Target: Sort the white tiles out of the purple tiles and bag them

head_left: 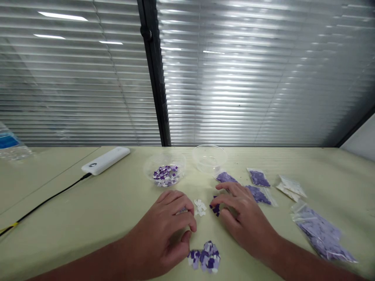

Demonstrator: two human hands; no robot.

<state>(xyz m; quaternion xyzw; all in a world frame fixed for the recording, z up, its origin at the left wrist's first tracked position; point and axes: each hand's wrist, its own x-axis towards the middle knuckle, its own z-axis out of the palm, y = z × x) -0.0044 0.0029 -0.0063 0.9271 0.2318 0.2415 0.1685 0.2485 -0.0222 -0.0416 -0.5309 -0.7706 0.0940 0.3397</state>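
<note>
My left hand (pixel 168 230) is above the table with curled fingers, thumb and index tips close together; whatever may be between them is hidden. Just below its thumb lies a mixed pile of small purple, lilac and white paper squares (pixel 208 255). Pale pieces (pixel 182 210) show partly behind its fingers. A small heap of white squares (pixel 200 207) lies between the hands. My right hand (pixel 241 214) has its fingers apart, the tips at a small group of dark purple squares (pixel 216 208), partly covered by them.
Behind stand a clear bowl (pixel 148 173) of mixed squares and another clear bowl (pixel 216 168). Zip bags of purple pieces (pixel 259 178), white pieces (pixel 291 186) and lilac pieces (pixel 322 234) lie at right. A white power bank (pixel 107 160) with a black cable lies left.
</note>
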